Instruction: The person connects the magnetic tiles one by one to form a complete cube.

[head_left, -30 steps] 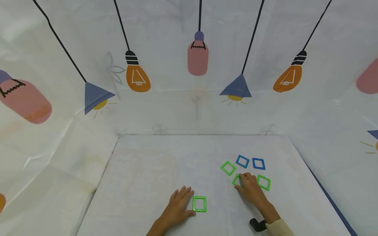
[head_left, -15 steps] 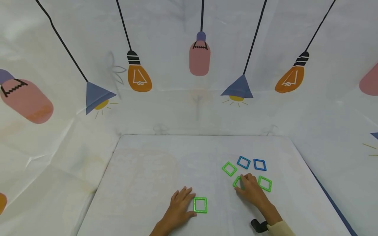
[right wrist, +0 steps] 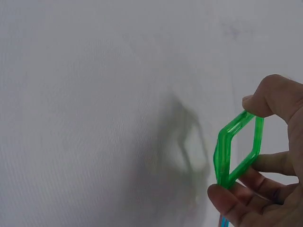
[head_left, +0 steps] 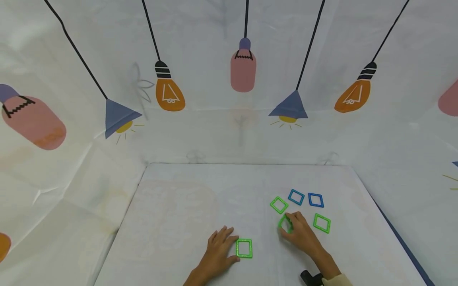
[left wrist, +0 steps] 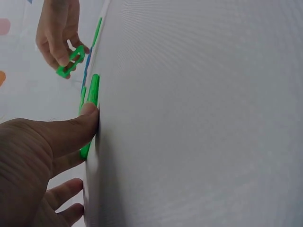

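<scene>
In the head view my left hand (head_left: 219,251) lies on the white table, thumb and index finger at the two left corners of a green square building tile (head_left: 251,248) with an open middle. The left wrist view has this tile (left wrist: 94,87) flat and edge-on, gripped by that thumb and index finger; the other fingers are spread. To the right, my right hand (head_left: 299,234) pinches a second green square tile (right wrist: 223,153) between thumb and fingertips. That tile is raised and tilted, and its shadow falls on the table in the right wrist view.
Beyond the right hand lie a green tile (head_left: 273,207) and two blue tiles (head_left: 296,197) (head_left: 316,200). Another green tile (head_left: 322,223) is right of that hand. A white wall sheet (head_left: 207,135) with printed lamps rises behind the table (head_left: 179,206).
My right hand has lifted its green tile off the table and drawn it slightly left and towards me. The left hand has stayed at its tile.
</scene>
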### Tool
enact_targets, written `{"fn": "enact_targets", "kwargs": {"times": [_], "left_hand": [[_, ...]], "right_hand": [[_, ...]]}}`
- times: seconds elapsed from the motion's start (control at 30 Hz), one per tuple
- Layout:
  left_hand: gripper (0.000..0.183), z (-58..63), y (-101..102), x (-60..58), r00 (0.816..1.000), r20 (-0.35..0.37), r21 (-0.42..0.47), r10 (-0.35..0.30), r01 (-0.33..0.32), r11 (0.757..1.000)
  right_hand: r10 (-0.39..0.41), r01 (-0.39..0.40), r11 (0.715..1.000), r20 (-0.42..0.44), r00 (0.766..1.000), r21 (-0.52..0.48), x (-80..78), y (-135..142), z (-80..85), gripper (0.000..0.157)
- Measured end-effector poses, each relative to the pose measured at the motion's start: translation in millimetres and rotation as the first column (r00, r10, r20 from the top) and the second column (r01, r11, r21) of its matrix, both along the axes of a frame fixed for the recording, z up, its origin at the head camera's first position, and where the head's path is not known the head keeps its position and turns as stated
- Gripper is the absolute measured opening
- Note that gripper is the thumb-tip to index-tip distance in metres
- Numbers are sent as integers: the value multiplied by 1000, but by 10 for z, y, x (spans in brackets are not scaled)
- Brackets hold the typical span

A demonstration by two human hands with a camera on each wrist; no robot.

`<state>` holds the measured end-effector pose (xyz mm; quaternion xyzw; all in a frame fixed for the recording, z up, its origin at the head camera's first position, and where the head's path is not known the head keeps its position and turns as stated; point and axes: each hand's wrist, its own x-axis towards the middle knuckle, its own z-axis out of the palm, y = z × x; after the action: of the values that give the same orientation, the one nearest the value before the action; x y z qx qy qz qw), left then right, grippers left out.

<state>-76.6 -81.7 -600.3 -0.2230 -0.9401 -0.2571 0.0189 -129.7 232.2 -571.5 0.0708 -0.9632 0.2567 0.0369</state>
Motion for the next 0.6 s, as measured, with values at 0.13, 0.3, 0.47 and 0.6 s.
{"fn": "enact_targets", "kwargs": {"times": [0.13, 0.3, 0.47, 0.6], "left_hand": [[61, -25, 8, -14, 1000, 17, 8, 10, -10, 1000], [61, -31, 19, -27, 998, 65, 10, 26, -26, 1000], [61, -25, 27, -23, 997, 75, 6, 33, -33, 999], [61, -26, 23, -25, 997, 71, 10, 37, -38, 999]], "right_hand": [[28, -31, 998, -42, 999, -60, 26, -88, -40, 58], [42, -50, 988, -54, 998, -147, 46, -174, -70, 59], [81, -100, 973, -96, 992, -207, 72, -243, -85, 61], [106, -130, 956, -105, 989, -262, 89, -305, -76, 64]]}}
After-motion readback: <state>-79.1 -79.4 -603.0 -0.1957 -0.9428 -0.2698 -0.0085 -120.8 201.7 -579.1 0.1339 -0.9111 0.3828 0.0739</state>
